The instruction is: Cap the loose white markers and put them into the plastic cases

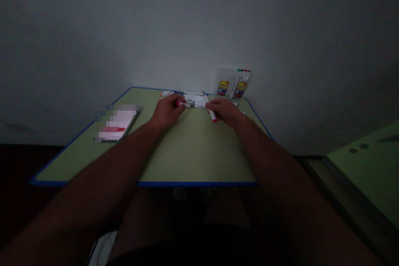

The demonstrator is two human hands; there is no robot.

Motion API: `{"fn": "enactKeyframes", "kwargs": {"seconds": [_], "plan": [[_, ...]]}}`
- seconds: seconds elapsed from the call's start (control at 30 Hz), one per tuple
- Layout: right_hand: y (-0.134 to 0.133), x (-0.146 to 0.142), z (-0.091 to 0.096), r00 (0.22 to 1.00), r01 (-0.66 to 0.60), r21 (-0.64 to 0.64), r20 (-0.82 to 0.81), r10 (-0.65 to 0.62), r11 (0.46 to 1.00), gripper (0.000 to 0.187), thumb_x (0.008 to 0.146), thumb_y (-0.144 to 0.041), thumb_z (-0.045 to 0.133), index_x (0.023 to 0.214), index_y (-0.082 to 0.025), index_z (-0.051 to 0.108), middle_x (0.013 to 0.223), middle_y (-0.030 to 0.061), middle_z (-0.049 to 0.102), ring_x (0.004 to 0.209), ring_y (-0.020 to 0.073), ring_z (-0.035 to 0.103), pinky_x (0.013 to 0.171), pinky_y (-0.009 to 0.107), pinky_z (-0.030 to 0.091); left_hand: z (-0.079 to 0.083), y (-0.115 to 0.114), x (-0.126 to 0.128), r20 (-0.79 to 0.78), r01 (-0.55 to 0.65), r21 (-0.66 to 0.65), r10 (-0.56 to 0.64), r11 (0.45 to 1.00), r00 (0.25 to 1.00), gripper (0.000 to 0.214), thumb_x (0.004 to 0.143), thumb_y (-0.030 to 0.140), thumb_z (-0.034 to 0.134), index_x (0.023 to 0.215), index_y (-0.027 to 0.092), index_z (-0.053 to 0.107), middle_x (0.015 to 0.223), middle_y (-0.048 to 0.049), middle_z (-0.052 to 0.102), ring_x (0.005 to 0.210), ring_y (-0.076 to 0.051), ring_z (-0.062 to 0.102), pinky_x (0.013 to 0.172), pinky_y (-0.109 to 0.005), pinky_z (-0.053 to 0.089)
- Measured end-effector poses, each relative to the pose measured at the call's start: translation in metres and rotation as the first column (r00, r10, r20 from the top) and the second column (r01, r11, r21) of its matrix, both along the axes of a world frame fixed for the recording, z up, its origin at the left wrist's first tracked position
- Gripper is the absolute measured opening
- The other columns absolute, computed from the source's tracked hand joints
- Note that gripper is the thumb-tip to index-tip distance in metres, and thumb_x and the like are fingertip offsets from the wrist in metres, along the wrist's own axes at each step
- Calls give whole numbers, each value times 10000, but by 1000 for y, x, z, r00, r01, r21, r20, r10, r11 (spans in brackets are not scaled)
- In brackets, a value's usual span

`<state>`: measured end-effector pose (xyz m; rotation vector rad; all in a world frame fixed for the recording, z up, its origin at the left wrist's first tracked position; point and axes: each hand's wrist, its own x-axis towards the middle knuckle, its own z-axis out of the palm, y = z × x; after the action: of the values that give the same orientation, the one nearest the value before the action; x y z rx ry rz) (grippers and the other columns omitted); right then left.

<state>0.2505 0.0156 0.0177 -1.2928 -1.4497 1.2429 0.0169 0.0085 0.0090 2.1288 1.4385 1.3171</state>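
Observation:
My right hand (222, 110) is closed around a white marker (211, 111), which tilts with its pink-red end toward me and a greyish tip away. My left hand (168, 112) has thumb and fingers pinched on another white marker (187, 105) with a pink end; the fingers hide part of it. Between and behind both hands lies a row of several white markers (193, 97) near the table's far edge. One more marker (166, 93), with an orange end, lies behind my left hand.
The pale green table (193, 149) has a blue edge and stands against a grey wall. At its far right, a clear pouch (223, 85) leans beside a pouch of markers (241, 85). A phone-like device (116, 124), partly blurred out, lies at the left.

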Motion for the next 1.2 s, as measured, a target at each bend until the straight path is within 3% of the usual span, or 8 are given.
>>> {"fn": "enactKeyframes", "kwargs": {"seconds": [0.2,0.57,0.93,1.2], "plan": [[3,4,-4,993,-15,64,119,7,998,222,795,-319,758,684,-146,676,618,4,617,492,79,468,458,204,356,-8,11,-4,68,57,-54,-53,997,996,106,811,250,629,892,196,669,768,-15,632,718,-160,567,721,-322,482],[-2,8,2,962,-50,88,272,25,995,188,794,-312,727,761,-129,755,617,19,646,468,70,456,431,205,309,-16,23,-9,189,113,-166,-81,980,979,135,751,220,648,869,207,585,747,11,562,668,-142,536,657,-308,516],[-4,12,4,930,-111,133,364,56,985,161,805,-271,728,709,-144,746,603,15,637,509,80,489,483,210,370,-9,15,-5,346,212,-278,-108,937,932,143,717,159,683,826,198,600,750,-12,605,650,-134,558,662,-337,562],[-6,11,5,883,-151,152,466,64,977,192,796,-325,739,700,-159,745,612,10,644,517,89,515,505,223,376,-8,12,-2,346,260,-315,-145,913,927,166,705,116,665,825,208,596,713,5,612,629,-137,585,646,-333,551]]}}
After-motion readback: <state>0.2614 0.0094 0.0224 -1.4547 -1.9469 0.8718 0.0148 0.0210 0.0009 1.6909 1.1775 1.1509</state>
